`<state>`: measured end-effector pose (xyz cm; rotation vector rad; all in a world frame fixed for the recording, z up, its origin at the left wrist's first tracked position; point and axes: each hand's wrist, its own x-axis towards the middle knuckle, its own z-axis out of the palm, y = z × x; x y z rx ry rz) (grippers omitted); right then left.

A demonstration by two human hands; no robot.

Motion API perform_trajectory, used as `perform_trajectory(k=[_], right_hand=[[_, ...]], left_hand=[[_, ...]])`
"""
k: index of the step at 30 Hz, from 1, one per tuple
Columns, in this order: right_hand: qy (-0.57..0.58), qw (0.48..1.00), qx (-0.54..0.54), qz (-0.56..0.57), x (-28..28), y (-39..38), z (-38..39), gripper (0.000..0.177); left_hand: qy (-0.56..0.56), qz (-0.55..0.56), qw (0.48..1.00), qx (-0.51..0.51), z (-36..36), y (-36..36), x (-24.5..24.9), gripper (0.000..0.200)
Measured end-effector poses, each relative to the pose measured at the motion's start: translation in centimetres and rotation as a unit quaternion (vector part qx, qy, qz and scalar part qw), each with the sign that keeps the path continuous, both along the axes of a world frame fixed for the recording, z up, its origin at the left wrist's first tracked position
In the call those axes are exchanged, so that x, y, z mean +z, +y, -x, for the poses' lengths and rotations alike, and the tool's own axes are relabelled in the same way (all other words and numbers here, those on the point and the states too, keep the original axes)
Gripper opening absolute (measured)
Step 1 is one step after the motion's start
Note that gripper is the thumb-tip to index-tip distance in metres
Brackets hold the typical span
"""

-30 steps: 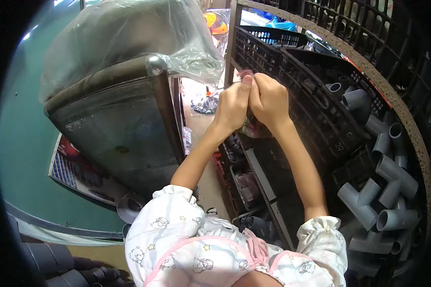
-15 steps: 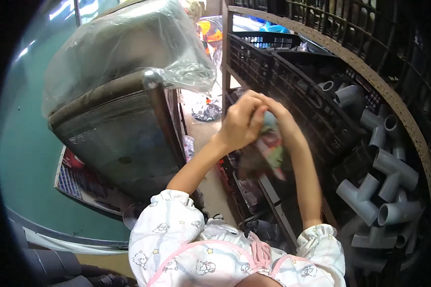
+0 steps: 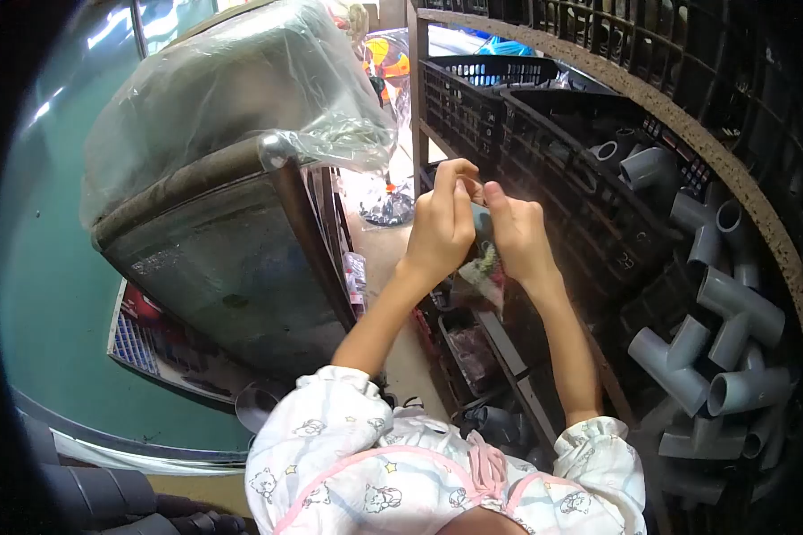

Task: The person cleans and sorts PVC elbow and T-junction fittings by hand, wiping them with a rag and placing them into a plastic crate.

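Observation:
In front of me, my left hand [image 3: 441, 221] and my right hand [image 3: 519, 235] are raised close together, both closed with the fingertips meeting at the top. Between them hangs a small see-through plastic bag [image 3: 485, 272] with green, pink and pale blue colouring. Its upper edge is pinched in my fingers and partly hidden by them, while the lower part narrows to a point below the hands. What is inside the bag, if anything, I cannot tell.
Black plastic crates [image 3: 589, 192] fill the rack on the right. Grey pipe fittings [image 3: 674, 366] lie at the lower right. A glass-sided cabinet [image 3: 232, 259] under clear plastic sheeting [image 3: 241, 98] stands on the left. A narrow strip of floor [image 3: 388, 303] runs between them.
My hands have come slightly lower and turned so that both thumbs show at the top. The bag has swung and now hangs narrower between them.

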<state>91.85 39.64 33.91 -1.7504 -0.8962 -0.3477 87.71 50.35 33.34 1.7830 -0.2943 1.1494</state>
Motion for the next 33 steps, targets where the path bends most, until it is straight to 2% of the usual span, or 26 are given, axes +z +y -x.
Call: perform_trajectory(k=[2,3,4,7,9,10,11,12,13,16,18,21,22,23,24,25,26,27,28,29,31,32,33], right_hand=[[-0.081,0.981,-0.108,0.14,-0.1,-0.5,0.1,0.045],[-0.07,0.984,-0.105,0.128,-0.3,-0.6,0.2,0.043],[-0.06,0.986,-0.102,0.116,-0.5,-0.6,0.3,0.042],[-0.071,0.994,-0.075,0.025,-1.9,-0.3,0.3,0.039],[-0.085,0.993,-0.046,-0.072,-3.2,0.3,0.3,0.038],[-0.13,0.987,-0.056,-0.082,-2.9,0.1,0.4,0.039],[-0.113,0.989,-0.055,-0.083,-2.1,-0.4,0.5,0.039],[-0.098,0.99,-0.054,-0.086,-0.9,-0.9,0.7,0.04],[-0.081,0.991,-0.054,-0.089,-0.4,-1.4,0.6,0.04],[-0.139,0.983,-0.072,-0.091,-0.4,-2.0,-0.3,0.044],[-0.166,0.977,-0.108,-0.08,-1.0,-2.5,-1.0,0.049],[-0.057,0.955,-0.145,-0.252,-0.4,-2.5,-1.4,0.048],[-0.009,0.929,-0.119,-0.351,0.5,-2.1,-1.2,0.047],[0.038,0.926,-0.091,-0.365,0.5,-2.9,-1.9,0.042],[0.023,0.925,-0.082,-0.37,1.4,-2.6,-1.1,0.039],[0.007,0.924,-0.073,-0.374,2.2,-2.4,-0.3,0.036],[-0.063,0.958,-0.059,-0.275,1.5,-2.7,-1.0,0.034],[-0.244,0.95,-0.122,-0.154,1.0,-2.6,-2.0,0.039],[-0.308,0.939,-0.138,-0.063,0.3,-2.6,-1.9,0.041],[-0.367,0.917,-0.151,0.029,-0.5,-2.7,-1.7,0.047],[-0.383,0.921,-0.071,-0.028,-3.1,-2.9,-2.4,0.06],[-0.378,0.925,-0.045,-0.014,-4.2,-3.3,-2.3,0.066],[-0.429,0.902,-0.037,-0.013,-5.4,-3.6,-2.7,0.065]], left_hand=[[0.111,0.008,0.994,0.023,0.1,0.0,-0.9,0.014],[0.164,0.014,0.986,0.033,-0.1,-0.1,-1.5,0.015],[0.113,0.051,0.992,0.019,-0.7,-0.3,-2.5,0.016],[-0.018,0.049,0.997,0.054,-1.6,-0.8,-3.0,0.019],[-0.014,0.123,0.992,-0.026,-1.3,-1.6,-2.9,0.026],[-0.033,0.176,0.981,-0.076,-1.3,-2.3,-3.1,0.028],[-0.053,0.227,0.964,-0.125,-1.2,-3.0,-3.1,0.03],[-0.026,0.27,0.949,-0.157,-0.1,-4.1,-2.5,0.036],[-0.007,0.267,0.949,-0.165,-0.2,-4.7,-3.3,0.04],[0.02,0.291,0.926,-0.24,-0.6,-5.8,-5.0,0.048],[0.043,0.309,0.915,-0.255,-0.6,-6.0,-5.2,0.046],[0.107,0.267,0.917,-0.278,-1.7,-5.2,-5.9,0.036],[0.149,0.251,0.909,-0.298,-2.1,-4.8,-6.3,0.034],[0.192,0.234,0.899,-0.318,-2.4,-4.5,-6.6,0.032],[0.173,0.223,0.889,-0.361,-2.7,-4.2,-6.9,0.032],[0.156,0.174,0.915,-0.329,-3.3,-4.1,-7.4,0.041],[0.136,0.101,0.935,-0.311,-3.2,-3.4,-7.6,0.047],[0.114,0.028,0.95,-0.291,-2.9,-2.8,-7.4,0.054],[0.203,0.109,0.928,-0.292,-1.3,-3.2,-5.4,0.068],[0.165,0.019,0.966,-0.199,-1.5,-2.4,-5.7,0.064],[0.096,-0.004,0.988,-0.121,-1.0,-1.4,-4.5,0.052],[0.094,-0.035,0.991,-0.089,-0.6,-0.8,-4.1,0.043],[0.071,-0.073,0.994,-0.046,0.0,-1.0,-3.3,0.043]])
